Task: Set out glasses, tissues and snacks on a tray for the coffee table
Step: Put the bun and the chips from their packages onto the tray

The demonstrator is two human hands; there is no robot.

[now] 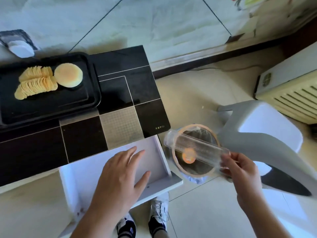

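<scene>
The black tray [51,107] sits at the far left of the dark coffee table [120,86], with its right rim well inside the table edge, and bare tabletop lies to the right of it and in front of it. On the tray, a fan of chips [35,82] lies just beside a round cake [68,75], both in its far half; the near half is bare. A white drawer [154,152] stands pulled out under the near table edge. The left hand [120,176] is above the drawer with fingers straight and spread, holding nothing; I cannot tell if it touches the drawer floor. The right hand [240,170] pinches one end of a clear plastic tube [197,149], which lies tilted over the round waste bin [195,150] on the floor, just right of the drawer corner. A white stool [257,127] stands close behind the bin. Both hands are well apart from the tray.
</scene>
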